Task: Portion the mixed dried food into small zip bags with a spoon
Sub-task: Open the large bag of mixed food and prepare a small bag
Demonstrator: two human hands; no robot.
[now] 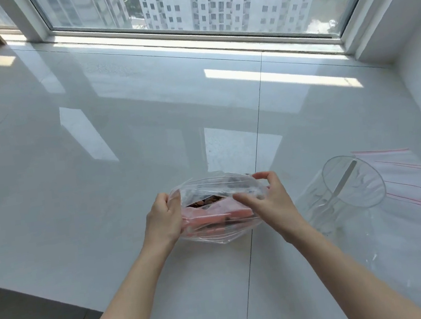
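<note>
I see both hands on the big clear bag (219, 211) of mixed dried food, which sits near the front edge of the white table (95, 147). The left hand (162, 219) grips its left end with curled fingers. The right hand (268, 197) pinches the right side of its open mouth. To the right stands a clear jar (342, 195) with a spoon (343, 182) inside, and small zip bags (415, 175) lie beyond it.

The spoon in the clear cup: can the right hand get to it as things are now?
Probably yes, once it lets go. The right hand is pinching the bag, but the cup lies just beside it with its open mouth unblocked, and the spoon handle points out.
</note>
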